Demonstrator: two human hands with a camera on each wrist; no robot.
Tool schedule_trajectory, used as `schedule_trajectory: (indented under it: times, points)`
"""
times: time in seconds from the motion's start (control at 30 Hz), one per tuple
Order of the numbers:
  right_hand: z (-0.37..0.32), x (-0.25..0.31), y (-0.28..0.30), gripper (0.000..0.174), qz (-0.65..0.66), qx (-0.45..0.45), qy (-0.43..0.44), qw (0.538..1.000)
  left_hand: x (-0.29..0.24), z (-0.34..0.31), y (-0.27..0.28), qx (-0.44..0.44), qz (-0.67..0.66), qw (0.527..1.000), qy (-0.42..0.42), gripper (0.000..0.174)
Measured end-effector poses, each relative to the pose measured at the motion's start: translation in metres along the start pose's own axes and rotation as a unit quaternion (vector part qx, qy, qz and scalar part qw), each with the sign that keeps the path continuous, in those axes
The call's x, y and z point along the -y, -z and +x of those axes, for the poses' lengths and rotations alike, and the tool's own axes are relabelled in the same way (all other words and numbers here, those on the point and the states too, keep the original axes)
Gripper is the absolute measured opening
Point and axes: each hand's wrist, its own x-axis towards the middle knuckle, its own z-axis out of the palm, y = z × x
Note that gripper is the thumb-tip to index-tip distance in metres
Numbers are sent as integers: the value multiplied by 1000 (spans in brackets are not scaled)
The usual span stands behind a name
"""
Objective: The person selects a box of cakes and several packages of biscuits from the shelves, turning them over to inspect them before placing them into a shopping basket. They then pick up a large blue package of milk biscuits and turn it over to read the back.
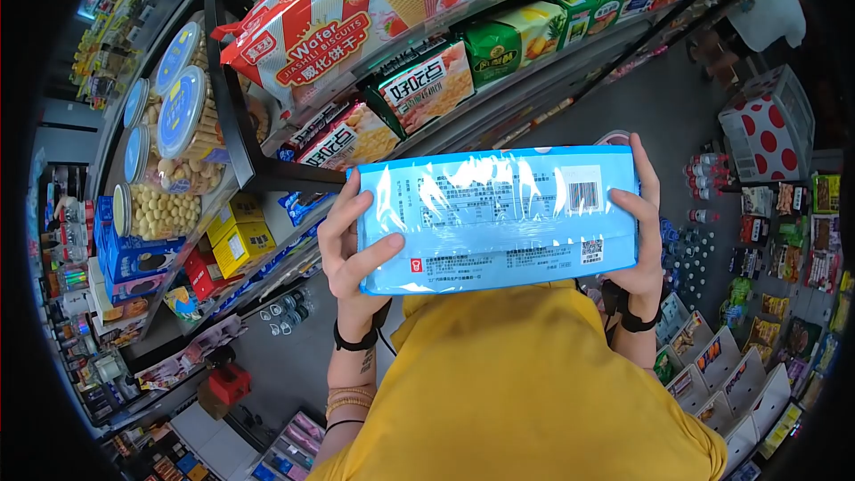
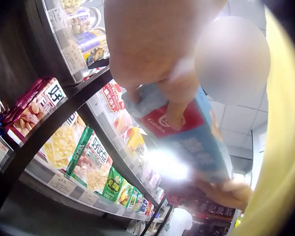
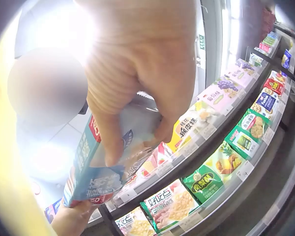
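Note:
A light blue, glossy snack package (image 1: 499, 236) is held up in front of the chest, its printed back with a barcode facing the head camera. My left hand (image 1: 346, 240) grips one end, thumb across the back. At the opposite end, my right hand (image 1: 643, 236) grips the package with its thumb on the printed side. The left wrist view shows a red "Garden" label on the package (image 2: 191, 147), with the left fingers pressed over it. In the right wrist view, thumb and fingers of the right hand (image 3: 137, 83) clasp the package's end.
Beyond the package runs a store shelf with a red-striped wafer bag (image 1: 338, 27), a nut biscuit pack (image 1: 427, 85) and green pineapple cake packs (image 1: 499, 49). Lidded jars (image 1: 160, 209) stand on the left shelf. A polka-dot box (image 1: 768, 125) and white display bins (image 1: 726, 374) stand right.

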Motion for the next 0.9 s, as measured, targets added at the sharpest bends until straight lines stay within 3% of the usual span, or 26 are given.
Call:
schedule_trajectory:
  times: [0.17,0.67,0.73,0.83,0.9]
  points:
    - [-4,4,-2,66,2,-10,-5,1000,2,-9,2,-4,-22,1000,-3,46]
    - [-8,10,-3,63,25,-11,17,999,-11,-20,5,-34,-22,999,-5,48]
    - [-9,12,-3,62,31,-15,21,999,-15,-17,6,-32,-30,999,18,53]
    - [-10,13,-5,61,25,-24,28,999,-17,-28,11,-31,-74,987,139,62]
    - [-10,13,-4,61,29,-25,38,999,-17,-30,13,-9,-58,983,172,57]
